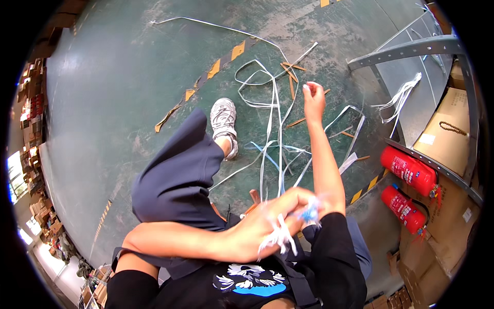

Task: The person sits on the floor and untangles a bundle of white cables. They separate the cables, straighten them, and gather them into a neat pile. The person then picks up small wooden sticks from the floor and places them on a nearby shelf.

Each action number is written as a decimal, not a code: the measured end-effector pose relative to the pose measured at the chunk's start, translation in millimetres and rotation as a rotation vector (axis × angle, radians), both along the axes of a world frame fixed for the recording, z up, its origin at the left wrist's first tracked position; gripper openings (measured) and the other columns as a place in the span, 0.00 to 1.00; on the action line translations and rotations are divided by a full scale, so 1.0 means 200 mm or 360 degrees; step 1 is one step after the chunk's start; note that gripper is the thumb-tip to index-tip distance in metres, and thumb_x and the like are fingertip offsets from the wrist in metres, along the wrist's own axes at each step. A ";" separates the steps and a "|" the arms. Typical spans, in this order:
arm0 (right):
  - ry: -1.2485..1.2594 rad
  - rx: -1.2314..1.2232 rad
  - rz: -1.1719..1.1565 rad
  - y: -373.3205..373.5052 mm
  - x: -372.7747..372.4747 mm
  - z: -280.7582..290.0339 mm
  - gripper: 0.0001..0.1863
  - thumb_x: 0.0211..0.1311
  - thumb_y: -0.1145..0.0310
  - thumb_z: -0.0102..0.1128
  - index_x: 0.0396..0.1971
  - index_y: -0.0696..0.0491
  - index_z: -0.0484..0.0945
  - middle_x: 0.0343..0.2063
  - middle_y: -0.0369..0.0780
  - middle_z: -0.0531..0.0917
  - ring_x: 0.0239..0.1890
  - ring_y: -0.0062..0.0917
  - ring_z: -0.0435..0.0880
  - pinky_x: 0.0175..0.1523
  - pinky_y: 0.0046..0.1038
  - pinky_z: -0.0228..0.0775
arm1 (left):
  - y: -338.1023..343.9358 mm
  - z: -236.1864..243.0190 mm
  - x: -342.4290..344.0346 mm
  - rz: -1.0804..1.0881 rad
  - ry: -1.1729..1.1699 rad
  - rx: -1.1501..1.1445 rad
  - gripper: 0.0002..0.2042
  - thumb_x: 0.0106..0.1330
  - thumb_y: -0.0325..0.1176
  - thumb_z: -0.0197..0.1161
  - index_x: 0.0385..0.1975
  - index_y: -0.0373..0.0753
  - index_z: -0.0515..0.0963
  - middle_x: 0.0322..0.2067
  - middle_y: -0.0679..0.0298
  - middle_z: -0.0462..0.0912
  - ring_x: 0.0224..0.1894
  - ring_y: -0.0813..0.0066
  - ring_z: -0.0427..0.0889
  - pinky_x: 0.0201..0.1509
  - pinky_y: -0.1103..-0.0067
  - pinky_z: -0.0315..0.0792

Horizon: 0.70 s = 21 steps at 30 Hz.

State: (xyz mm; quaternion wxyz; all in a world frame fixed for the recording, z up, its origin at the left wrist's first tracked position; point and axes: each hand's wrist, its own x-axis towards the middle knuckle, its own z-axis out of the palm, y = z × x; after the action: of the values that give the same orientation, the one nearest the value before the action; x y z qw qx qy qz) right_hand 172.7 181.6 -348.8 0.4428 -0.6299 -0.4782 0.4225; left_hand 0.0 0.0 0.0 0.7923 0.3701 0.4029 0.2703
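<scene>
My left hand (272,216), blurred, is closed around a bunch of white and blue strap ends (280,232) low in the middle, in front of my body. My right arm stretches out over the floor, and my right hand (314,100) has curled fingers; what they hold, if anything, is too small to make out. Beneath and beside it lie long loops of flat white strapping (278,119), a few blue pieces (254,147) and several thin brown slats (298,121).
A metal shelving unit (404,49) with a white strap bundle (404,92) and cardboard (447,144) stands at right. Two red fire extinguishers (404,165) lie beside it. Worn yellow-black floor tape (216,67) crosses the green floor (103,92). Boxes (33,103) line the far left.
</scene>
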 end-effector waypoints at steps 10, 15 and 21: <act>-0.1277 -0.0815 0.0225 0.16 -0.12 -0.55 0.22 0.58 0.53 0.61 0.41 0.57 0.73 0.41 0.51 0.77 0.47 0.46 0.77 0.50 0.43 0.70 | 0.11 0.01 -0.14 0.0417 -0.0087 -0.0529 0.30 0.74 0.52 0.34 0.45 0.29 0.75 0.10 0.74 0.56 0.16 0.83 0.54 0.24 0.83 0.53; -0.1239 -0.0598 0.0203 0.15 -0.10 -0.63 0.17 0.63 0.58 0.56 0.39 0.58 0.72 0.41 0.52 0.74 0.46 0.49 0.75 0.48 0.45 0.70 | 0.11 -0.04 -0.14 0.0721 -0.0251 -0.0521 0.33 0.75 0.52 0.29 0.38 0.29 0.78 0.13 0.74 0.55 0.17 0.85 0.54 0.24 0.82 0.53; -0.0262 -0.0210 0.0143 0.01 -0.06 -0.21 0.13 0.65 0.61 0.56 0.31 0.56 0.72 0.21 0.41 0.80 0.26 0.30 0.81 0.34 0.31 0.70 | 0.17 -0.05 -0.03 0.0806 -0.0096 -0.0582 0.29 0.74 0.52 0.36 0.46 0.29 0.75 0.28 0.61 0.79 0.31 0.76 0.78 0.35 0.83 0.68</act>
State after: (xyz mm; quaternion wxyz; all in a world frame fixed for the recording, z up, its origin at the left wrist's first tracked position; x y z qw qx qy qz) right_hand 161.6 184.4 -391.3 0.3402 -0.6683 -0.5117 0.4193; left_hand -7.0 34.7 -10.2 0.7648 0.1010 0.5005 0.3929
